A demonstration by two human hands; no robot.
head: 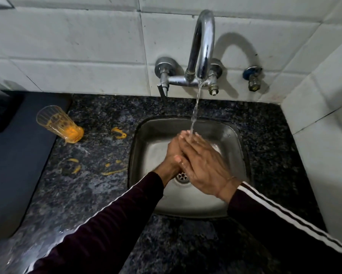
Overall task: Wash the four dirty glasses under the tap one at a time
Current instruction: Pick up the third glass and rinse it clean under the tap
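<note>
Both hands pressed together under the running tap, one dirty glass left on the counter.

Head view: the left hand [173, 153] and right hand [203, 165] meet palm to palm over the sink [233, 135], fingers straight and holding nothing, with the stream from the tap [202, 44] falling onto the fingertips [186, 133]. The glass [59, 124], smeared orange inside, stands on the dark speckled counter [99, 107] well to the left of the sink, beside a dark mat [18, 155]. Orange smears [118, 132] mark the counter between glass and sink.
</note>
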